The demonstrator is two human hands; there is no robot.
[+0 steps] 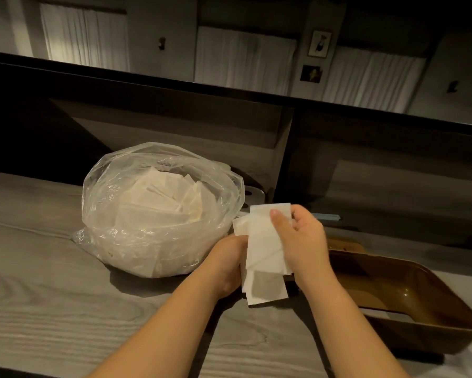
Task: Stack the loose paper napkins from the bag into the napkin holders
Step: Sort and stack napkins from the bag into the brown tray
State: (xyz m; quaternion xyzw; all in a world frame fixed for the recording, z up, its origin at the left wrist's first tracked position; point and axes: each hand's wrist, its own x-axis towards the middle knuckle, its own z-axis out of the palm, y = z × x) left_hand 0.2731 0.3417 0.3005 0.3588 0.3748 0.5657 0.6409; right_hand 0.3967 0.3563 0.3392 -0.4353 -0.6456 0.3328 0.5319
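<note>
Head view: we hold an uneven sheaf of white paper napkins (264,249) between our left hand (229,264) and right hand (301,241), fingers curled round it, between the clear plastic bag (147,214) and brown plastic holder (409,293). Unsquared, the sheets may slip or snag.

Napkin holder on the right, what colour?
Brown, glossy plastic napkin holder; head view, the only one.

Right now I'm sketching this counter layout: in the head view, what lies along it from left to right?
Clear plastic bag of loose napkins → left hand → bunch of napkins held in both hands → right hand → brown napkin holder.
</note>
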